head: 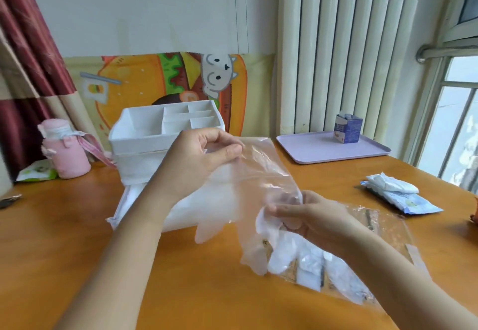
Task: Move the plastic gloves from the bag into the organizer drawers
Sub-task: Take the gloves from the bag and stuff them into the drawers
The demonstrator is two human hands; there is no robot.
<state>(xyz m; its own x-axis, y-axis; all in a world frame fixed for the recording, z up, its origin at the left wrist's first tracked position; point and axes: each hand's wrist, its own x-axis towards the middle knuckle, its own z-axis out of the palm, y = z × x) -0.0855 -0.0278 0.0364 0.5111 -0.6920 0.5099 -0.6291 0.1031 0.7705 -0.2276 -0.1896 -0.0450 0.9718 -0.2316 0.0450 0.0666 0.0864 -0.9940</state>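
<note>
From the head view, the left hand (207, 148) pinches the cuff of one thin clear glove (258, 187), while the right hand (305, 213) closes on its middle just above the bag (362, 252) lying on the worktop (77, 239). More gloves stay in that bag, and the organizer (165, 127) with its open drawer (144, 200) stands just behind. The glove looks near weightless, limp, slick and clingy, so I judge a cuff pinch best, peeling one at a time.

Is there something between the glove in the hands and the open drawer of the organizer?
Nothing visible blocks it. The glove hangs between the left hand and the right hand, just in front of the open drawer, which already holds white gloves.
</note>
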